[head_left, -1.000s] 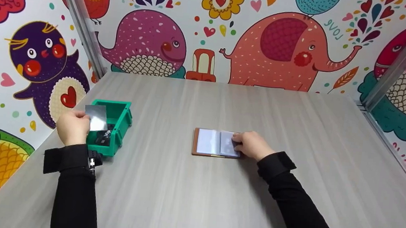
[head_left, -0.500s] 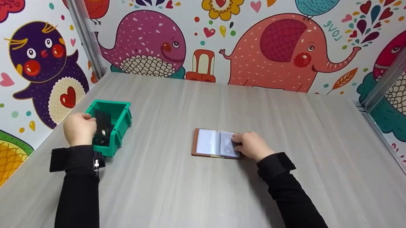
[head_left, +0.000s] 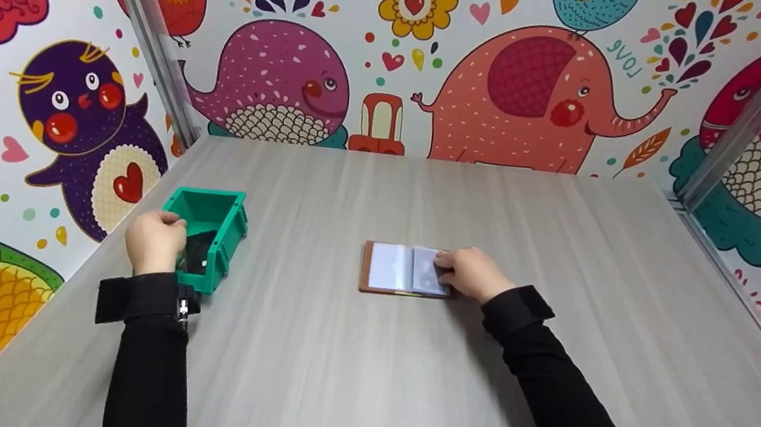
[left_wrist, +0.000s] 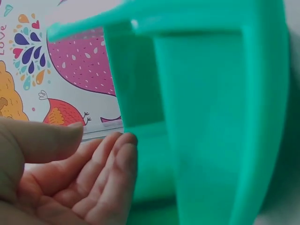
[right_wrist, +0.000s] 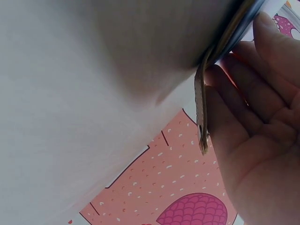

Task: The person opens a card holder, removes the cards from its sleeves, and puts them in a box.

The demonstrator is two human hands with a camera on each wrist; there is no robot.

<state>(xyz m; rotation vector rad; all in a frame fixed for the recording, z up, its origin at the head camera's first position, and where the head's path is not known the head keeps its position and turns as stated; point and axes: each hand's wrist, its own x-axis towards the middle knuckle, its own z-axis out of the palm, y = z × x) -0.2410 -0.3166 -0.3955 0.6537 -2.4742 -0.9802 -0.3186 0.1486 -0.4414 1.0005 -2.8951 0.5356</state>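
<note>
My left hand is at the left rim of a green plastic bin; in the left wrist view its thumb and relaxed fingers stand apart with nothing between them. Dark cards lie in the bin, partly hidden by that hand. At the middle of the table a brown card holder lies open, showing clear sleeves. My right hand pinches its right side, thumb over the sleeves and fingers at the edge. A brown strap-like flap sticks out beside those fingers in the right wrist view.
The pale wood-grain table runs back to a wall with printed cartoon animals. More printed panels stand on the left and right, with metal posts at the corners. The bin stands near the left panel.
The card my left hand held over the bin has gone down into it, and the hand has let go and shifted slightly right. My right hand and the card holder have stayed put.
</note>
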